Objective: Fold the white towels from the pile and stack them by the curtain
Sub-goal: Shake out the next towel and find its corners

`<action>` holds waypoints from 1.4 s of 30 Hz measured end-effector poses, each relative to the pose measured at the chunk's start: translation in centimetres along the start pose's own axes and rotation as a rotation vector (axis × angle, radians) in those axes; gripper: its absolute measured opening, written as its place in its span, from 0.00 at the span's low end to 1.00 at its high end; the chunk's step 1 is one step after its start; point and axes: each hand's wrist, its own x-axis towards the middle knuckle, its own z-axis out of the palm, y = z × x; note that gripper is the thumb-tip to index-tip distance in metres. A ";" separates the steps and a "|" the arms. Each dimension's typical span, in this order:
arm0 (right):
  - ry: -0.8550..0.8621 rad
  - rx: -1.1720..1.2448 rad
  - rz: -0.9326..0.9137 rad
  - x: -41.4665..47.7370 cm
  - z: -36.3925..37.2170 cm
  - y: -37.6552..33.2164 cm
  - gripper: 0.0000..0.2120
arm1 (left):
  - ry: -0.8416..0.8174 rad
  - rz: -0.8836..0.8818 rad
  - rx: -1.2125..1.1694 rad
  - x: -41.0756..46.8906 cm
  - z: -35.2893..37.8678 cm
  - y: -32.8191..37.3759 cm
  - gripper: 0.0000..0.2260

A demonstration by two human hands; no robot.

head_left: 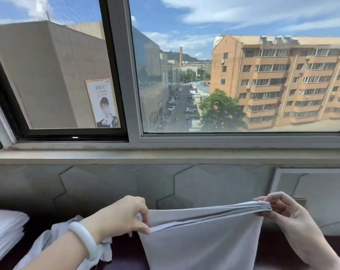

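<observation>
A person at a window held a white towel (200, 236) stretched between two bare hands above a dark desk (126, 258), mid-fold. The left grip (124, 217), a pale bangle (85, 238) on its wrist, pinched one upper corner between thumb and fingertips; the right grip (286, 219) pinched the opposite corner, where several layered edges showed, suggesting the cloth had already been doubled at least once. The towel hung in the air, sagging slightly between the two pinches, its lower part falling out of view at the bottom edge. The step in hand appeared to be a further fold of this one towel. The next move would likely call for bringing the two corners together with the layered edges kept aligned, then carrying the folded piece to the stack of folded white towels (5, 227) at the far left of the desk. No curtain could be made out, so whether that stack stood by it could not be told. Crumpled white cloth (48, 240) lay under the left forearm — probably the pile awaiting folding. No brand or label showed on any towel. The only writing in view was on a poster (102, 103) on the grey building outside — a few pale lines above a portrait, too small and soft to read.
</observation>
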 end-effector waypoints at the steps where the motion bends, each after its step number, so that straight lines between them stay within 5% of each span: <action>1: 0.010 0.018 0.010 0.0 -0.1 0.2 0.13 | 0.028 0.006 -0.037 -0.1 0.2 -0.2 0.07; 6: 0.027 0.084 0.061 -0.1 -0.5 1.4 0.07 | 0.103 0.096 -0.172 -0.5 0.7 -0.6 0.06; 12: 0.067 0.125 0.109 0.1 -1.1 1.9 0.12 | 0.122 0.177 -0.123 -1.0 0.4 -2.1 0.08; 16: 0.085 0.166 0.126 0.2 -0.5 0.5 0.14 | 0.173 0.237 0.172 -1.2 -0.1 -2.6 0.19; 19: 0.048 0.174 0.139 0.3 0.0 -0.4 0.09 | 0.157 0.252 0.310 -1.1 0.3 -2.3 0.16; 24: 0.013 -0.057 0.180 2.5 0.9 -2.6 0.22 | 0.430 0.194 0.089 0.5 -3.0 -1.4 0.14; 28: 0.169 -0.014 0.058 7.0 2.3 -8.7 0.34 | 0.663 0.190 0.061 2.2 -9.1 3.0 0.11; 34: 0.143 0.058 -0.173 10.9 3.7 -18.2 0.38 | 0.824 0.245 0.087 1.4 -18.8 9.1 0.09; 38: 0.120 0.134 -0.304 11.8 4.8 -24.1 0.18 | 0.924 0.320 0.156 -0.3 -23.5 12.2 0.12; 42: 0.149 0.179 -0.507 12.6 6.3 -29.4 0.20 | 1.205 0.471 0.134 -2.8 -26.7 16.0 0.10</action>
